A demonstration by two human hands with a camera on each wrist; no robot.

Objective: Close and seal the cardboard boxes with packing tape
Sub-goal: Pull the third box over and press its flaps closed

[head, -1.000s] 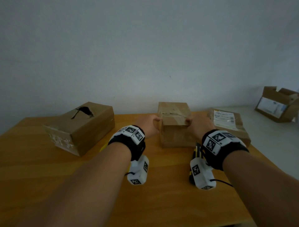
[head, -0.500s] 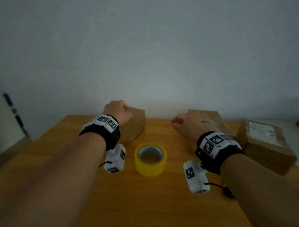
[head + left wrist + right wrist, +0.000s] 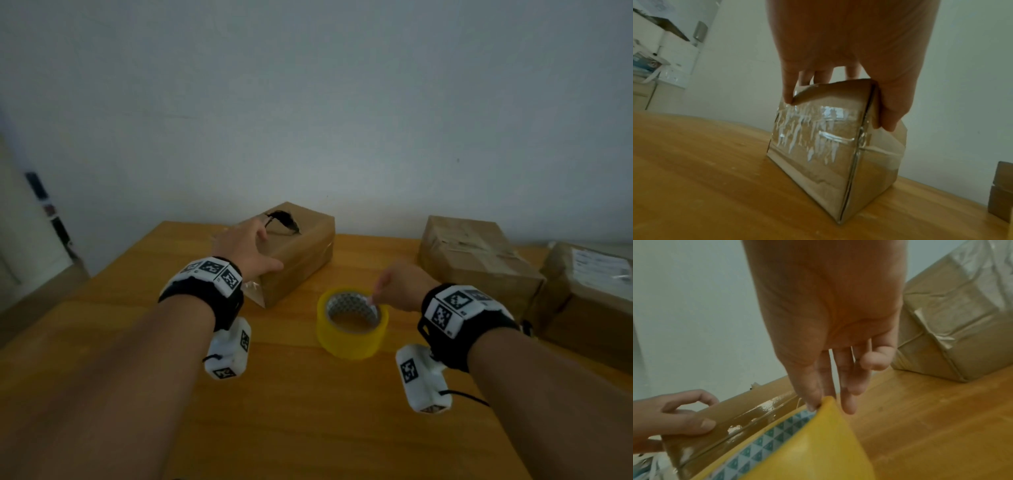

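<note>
Left hand [image 3: 245, 248] gripped the near end of the torn box [image 3: 294, 246], thumb on one side and fingers curled over the top; box sat at 11 o'clock on the table [image 3: 308, 411]. Right hand [image 3: 399, 286] pinched the rim of the yellow tape roll [image 3: 352, 325] at centre. Two taped boxes [image 3: 476, 257] lay at 2 o'clock.

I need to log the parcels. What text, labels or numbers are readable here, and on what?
No text can be read.
White shipping label on the rightmost box: printed lines, too blurred to read.
Wristband markers: black and white square patterns, no words.
Tape roll core: triangle pattern only.
</note>
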